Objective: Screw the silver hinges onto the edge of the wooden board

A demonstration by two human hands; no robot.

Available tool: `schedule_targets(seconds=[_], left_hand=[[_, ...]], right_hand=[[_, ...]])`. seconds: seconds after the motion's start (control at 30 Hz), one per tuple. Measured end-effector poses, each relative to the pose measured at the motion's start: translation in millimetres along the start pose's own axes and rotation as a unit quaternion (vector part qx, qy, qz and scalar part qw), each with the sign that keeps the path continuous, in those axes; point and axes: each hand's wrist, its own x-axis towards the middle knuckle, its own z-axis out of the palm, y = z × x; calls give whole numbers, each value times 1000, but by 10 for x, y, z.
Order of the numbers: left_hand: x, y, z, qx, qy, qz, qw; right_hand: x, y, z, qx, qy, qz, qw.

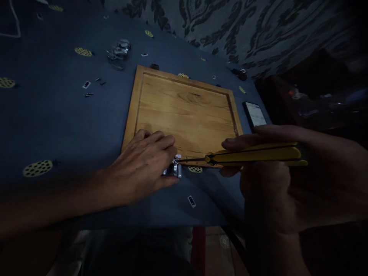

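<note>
A framed wooden panel lies flat on a blue patterned cloth. At its near edge, my left hand is closed around a shiny metal hinge, fingers above and thumb below; part of the hinge is hidden by the fingers. My right hand grips a screwdriver by its yellow and black handle. The shaft points left, and its tip meets the hinge beside my left fingers. Whether a screw sits under the tip is too small to tell.
Several metal hinges are heaped at the back left. Loose screws lie on the cloth left of the panel. A phone rests by the panel's right side, with a small dark object farther back near a patterned wall.
</note>
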Motion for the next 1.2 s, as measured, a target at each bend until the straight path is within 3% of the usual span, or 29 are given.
schedule_targets(seconds=[0.2, 0.47, 0.67, 0.9, 1.2], left_hand=[[-7, -5, 18, 1, 20, 12, 1000], [-24, -25, 45, 1, 38, 23, 999], [-7, -14, 22, 0, 17, 11, 1000], [-10, -1, 11, -2, 19, 11, 1000], [-22, -22, 41, 2, 38, 19, 999]], right_hand=[[72, -26, 16, 9, 9, -55, 998], [28, -120, 14, 15, -20, 23, 999], [101, -78, 36, 18, -37, -61, 997], [111, -184, 133, 11, 3, 26, 1000], [105, -157, 45, -14, -60, -12, 998]])
